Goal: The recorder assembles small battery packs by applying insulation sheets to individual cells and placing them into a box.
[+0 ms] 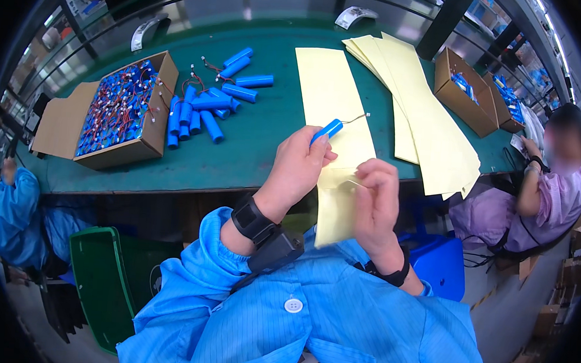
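My left hand (292, 168) pinches a blue cylindrical battery pack (327, 131) whose thin wire ends in a small white connector. Under it, a long pale yellow sheet (330, 84) lies on the green table and hangs over the near edge toward my lap. By the overhanging part, my right hand (377, 203) has its fingers curled together, slightly blurred. A thin edge shows at the fingertips, but I cannot make out what it is. Several loose blue battery packs (210, 103) with wired connectors lie to the left of my left hand.
An open cardboard box (154, 123) full of wired blue packs stands on the left. More yellow sheets (433, 134) are fanned out at right, beside cardboard boxes (471, 111). A green bin (95, 269) is below the table. Co-workers sit at both sides.
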`<act>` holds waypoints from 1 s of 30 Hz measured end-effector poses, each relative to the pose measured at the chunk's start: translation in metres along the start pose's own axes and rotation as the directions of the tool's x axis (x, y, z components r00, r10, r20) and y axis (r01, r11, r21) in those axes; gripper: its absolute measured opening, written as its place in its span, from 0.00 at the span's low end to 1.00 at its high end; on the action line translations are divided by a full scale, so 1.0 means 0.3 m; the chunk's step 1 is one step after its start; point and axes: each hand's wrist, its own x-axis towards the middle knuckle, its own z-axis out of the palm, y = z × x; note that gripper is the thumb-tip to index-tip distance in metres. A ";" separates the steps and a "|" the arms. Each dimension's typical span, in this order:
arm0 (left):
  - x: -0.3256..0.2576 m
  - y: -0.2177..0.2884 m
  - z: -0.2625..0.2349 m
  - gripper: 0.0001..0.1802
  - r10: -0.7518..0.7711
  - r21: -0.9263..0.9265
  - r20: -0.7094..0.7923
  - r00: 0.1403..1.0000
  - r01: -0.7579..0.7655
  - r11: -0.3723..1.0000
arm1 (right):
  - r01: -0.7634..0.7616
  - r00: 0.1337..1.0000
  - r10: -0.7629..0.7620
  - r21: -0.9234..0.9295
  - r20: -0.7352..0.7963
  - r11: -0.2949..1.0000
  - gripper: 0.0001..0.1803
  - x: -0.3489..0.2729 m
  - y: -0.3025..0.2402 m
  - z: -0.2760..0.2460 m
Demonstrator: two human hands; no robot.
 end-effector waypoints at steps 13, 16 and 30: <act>-0.136 0.105 0.001 0.17 -0.016 -0.654 0.298 0.955 0.216 0.725 | -0.526 0.825 0.461 0.741 0.326 0.418 0.10 0.180 -0.082 -0.087; -0.149 0.110 0.014 0.18 -0.049 -0.753 0.277 0.960 0.248 0.610 | -0.532 0.828 0.470 0.695 0.307 0.483 0.10 0.174 -0.075 -0.068; -0.155 0.096 0.012 0.24 -0.031 -0.713 0.317 0.948 0.260 0.651 | -0.648 0.760 0.482 0.564 0.436 0.511 0.11 0.182 -0.060 -0.059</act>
